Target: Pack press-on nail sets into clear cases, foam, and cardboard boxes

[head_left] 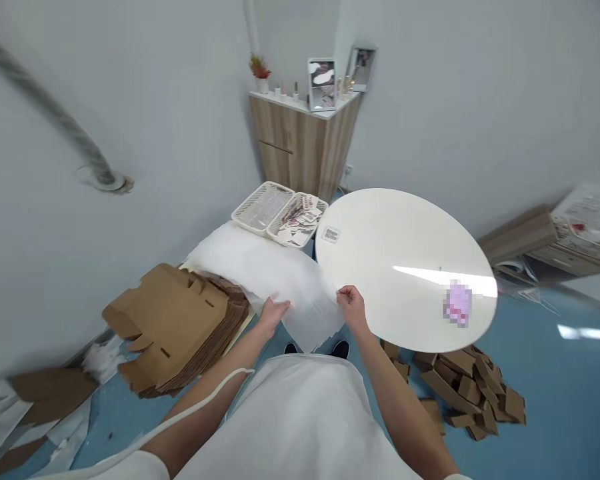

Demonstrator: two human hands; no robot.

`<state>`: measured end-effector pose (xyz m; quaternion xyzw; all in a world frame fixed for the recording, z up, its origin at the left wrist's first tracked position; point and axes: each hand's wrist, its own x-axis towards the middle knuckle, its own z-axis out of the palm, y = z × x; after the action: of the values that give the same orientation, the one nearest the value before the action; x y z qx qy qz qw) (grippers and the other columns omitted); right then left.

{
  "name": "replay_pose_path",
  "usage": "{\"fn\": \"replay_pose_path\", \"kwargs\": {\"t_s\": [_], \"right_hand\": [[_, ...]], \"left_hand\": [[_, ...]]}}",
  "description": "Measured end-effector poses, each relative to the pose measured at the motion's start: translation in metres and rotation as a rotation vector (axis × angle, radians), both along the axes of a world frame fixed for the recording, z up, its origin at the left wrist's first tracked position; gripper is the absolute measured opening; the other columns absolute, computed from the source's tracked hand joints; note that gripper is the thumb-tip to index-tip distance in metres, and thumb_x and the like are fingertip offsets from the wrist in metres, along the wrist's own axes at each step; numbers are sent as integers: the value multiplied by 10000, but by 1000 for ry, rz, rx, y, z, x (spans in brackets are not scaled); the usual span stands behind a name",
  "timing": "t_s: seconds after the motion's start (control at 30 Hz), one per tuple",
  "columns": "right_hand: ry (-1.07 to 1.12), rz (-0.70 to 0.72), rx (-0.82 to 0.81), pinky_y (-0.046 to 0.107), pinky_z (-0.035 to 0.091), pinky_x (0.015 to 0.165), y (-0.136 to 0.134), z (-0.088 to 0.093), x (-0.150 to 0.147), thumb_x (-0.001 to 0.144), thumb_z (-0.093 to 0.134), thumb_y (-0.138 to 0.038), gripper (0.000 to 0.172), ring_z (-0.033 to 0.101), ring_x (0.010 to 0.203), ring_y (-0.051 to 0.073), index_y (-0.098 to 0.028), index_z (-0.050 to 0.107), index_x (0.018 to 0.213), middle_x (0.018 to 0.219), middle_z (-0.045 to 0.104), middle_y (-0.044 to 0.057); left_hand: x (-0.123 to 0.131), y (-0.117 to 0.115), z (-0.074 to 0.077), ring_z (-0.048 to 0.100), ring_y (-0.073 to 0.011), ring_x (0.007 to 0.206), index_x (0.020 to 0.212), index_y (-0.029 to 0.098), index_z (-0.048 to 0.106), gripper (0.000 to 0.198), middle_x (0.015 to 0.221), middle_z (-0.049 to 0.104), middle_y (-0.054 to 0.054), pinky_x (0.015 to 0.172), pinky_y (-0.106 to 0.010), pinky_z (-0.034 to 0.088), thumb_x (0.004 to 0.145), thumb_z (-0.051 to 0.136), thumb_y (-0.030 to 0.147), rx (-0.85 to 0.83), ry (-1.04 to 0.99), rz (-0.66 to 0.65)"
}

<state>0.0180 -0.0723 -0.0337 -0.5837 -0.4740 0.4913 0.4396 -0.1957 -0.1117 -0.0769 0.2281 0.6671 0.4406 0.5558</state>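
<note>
A pile of thin, translucent white packing foam sheets (260, 260) slopes down in front of me, its near end hanging toward my feet. My left hand (274, 315) is closed on the near left edge of a sheet, thumb pointing right. At the right edge, beside the round table, my right hand (353, 308) pinches the sheet between thumb and fingertips. How many layers each hand grips cannot be made out.
Flat cardboard boxes (175, 320) are stacked at left. Two white baskets (265, 207) stand behind the foam, one full of printed cards. A white oval table (380, 253) is at right, bearing a blurred purple item (459, 303). Folded brown boxes (470, 387) lie on the floor.
</note>
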Motion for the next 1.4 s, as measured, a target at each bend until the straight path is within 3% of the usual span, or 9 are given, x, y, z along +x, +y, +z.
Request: {"fn": "replay_pose_path", "kwargs": {"t_s": [0.2,0.4,0.73,0.93,1.07,1.13,1.23,1.33,1.4], "right_hand": [[-263,-237,167,274,381,607,-17,-12,97,754,385,-220,110,466,644,134,-197,477,699,741,481,11],[-424,-369,275,310,422,671,-38,-32,174,795,348,-196,230,496,826,175,-176,571,745,852,488,67],[-375,-480,399,324,457,741,-14,9,215,794,384,-226,237,510,905,176,-181,616,809,909,491,74],[-119,-312,5,285,454,616,-13,-26,217,745,455,-360,301,535,635,134,-159,611,906,805,583,54],[-34,-322,-181,278,449,591,-24,-55,211,708,481,-374,357,532,603,140,-143,608,949,740,604,46],[-49,-357,-205,283,459,603,-27,-67,209,702,475,-350,371,531,608,136,-146,595,988,823,616,60],[-110,-355,-215,295,474,641,-28,-79,207,704,450,-311,383,544,652,142,-156,580,1029,935,607,74],[-273,-271,-206,327,464,753,-26,-84,208,717,429,-274,396,561,822,184,-164,559,1073,1023,571,93],[-476,-234,-189,376,405,867,-25,-84,209,715,446,-253,432,490,1039,235,-176,518,1134,1177,485,113]], "left_hand": [[85,47,-11,615,-133,778,1263,177,306,570,997,598,-95,666,-240,483,757,559,250,73,165,-295],[165,97,-8,586,-97,609,1352,182,175,662,817,600,-26,634,-237,457,768,487,152,236,406,-660],[251,171,54,581,-80,583,1329,195,234,594,846,603,-12,621,-217,456,780,460,199,571,416,-649],[239,165,23,595,-74,556,1325,164,202,657,987,556,-71,544,-207,464,754,518,239,222,451,-439],[225,149,4,624,-156,814,1289,139,279,584,1121,507,-143,665,-268,496,775,502,303,128,493,-416],[222,134,-2,513,-240,1073,1306,121,265,634,1237,431,-188,808,-350,461,768,511,352,215,695,-487],[219,104,-12,167,-309,1300,1329,147,263,643,1412,191,-175,984,-468,276,776,490,383,469,1114,-680],[217,77,-26,109,-281,1318,1326,239,293,541,1435,188,-87,1019,-498,164,810,432,326,636,1322,-1111],[215,67,-35,110,-281,1318,1328,234,295,526,1433,199,-78,1010,-508,169,818,404,303,570,1425,-1237]]}}
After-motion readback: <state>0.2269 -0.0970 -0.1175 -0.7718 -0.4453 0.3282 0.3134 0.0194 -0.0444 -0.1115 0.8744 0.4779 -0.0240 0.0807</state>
